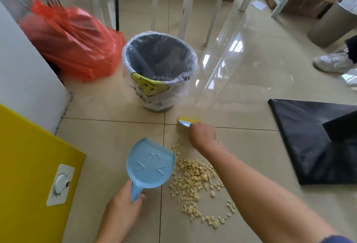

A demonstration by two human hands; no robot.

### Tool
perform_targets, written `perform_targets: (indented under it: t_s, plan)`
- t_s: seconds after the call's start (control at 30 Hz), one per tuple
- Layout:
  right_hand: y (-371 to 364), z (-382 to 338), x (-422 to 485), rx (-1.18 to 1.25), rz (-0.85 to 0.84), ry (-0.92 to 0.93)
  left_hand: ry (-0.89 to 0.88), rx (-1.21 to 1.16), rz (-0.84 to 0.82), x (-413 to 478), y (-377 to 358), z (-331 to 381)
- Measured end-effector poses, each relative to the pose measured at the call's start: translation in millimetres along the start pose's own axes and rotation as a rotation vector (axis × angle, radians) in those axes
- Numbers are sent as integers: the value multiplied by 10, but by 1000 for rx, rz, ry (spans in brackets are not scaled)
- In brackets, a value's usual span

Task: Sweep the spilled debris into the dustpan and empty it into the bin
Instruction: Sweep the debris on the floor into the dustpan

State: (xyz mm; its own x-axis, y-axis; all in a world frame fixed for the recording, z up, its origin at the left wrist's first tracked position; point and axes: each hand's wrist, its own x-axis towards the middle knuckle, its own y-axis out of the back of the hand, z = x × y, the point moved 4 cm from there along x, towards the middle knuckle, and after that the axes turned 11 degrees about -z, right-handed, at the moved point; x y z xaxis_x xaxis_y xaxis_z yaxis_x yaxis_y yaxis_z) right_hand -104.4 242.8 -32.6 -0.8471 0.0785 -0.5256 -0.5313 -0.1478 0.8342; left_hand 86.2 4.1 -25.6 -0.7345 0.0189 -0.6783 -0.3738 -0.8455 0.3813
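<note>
In the head view, the left hand point(123, 202) at the lower middle of the frame is closed around the handle of a light blue dustpan point(150, 163), which appears tipped up on its edge so that its embossed underside faces the camera, its lip just beside the left edge of the debris point(195, 181). The right hand point(201, 135), at the centre of the frame, is closed around a small brush point(186, 121) with a blue body and yellow bristles; the brush is blurred and sits beyond the far end of the pile, close to the base of the bin point(159, 71). The bin stands in the upper middle of the frame, lined with a clear plastic bag, and nothing is visible in its shadowed inside. An orange bag point(75, 42) lies to its left and a black sheet point(309, 142) spreads along the right edge. The likely trouble from here: with the pan's flat lip not seated on the floor tiles point(108, 138), a quick stroke could push crumbs under or past it, and a hard flick on the smooth, glossy tile could scatter pieces toward the black sheet. The forearm also hangs right over the pile and could drag through it. The debris is a loose heap of small, pale yellowish, irregular chunks, dense in the middle and thinning into a curved trail toward the lower right and a few strays near the right hand.
</note>
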Motion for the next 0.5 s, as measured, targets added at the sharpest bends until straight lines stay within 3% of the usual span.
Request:
perform_targets:
  t_s: [0.13,0.27,0.4,0.5]
  plan:
    - [-465,-474,-596,-78,-72,239,-2,17,36,86,-3,-78]
    - [-832,-214,-1081,-142,-124,309,7,87,31,192,-9,-124]
    - [-593,462,-1102,-50,70,192,-26,129,8,233,22,-130]
    - [-248,1088,-752,-35,135,-23,-8,144,29,222,20,-167]
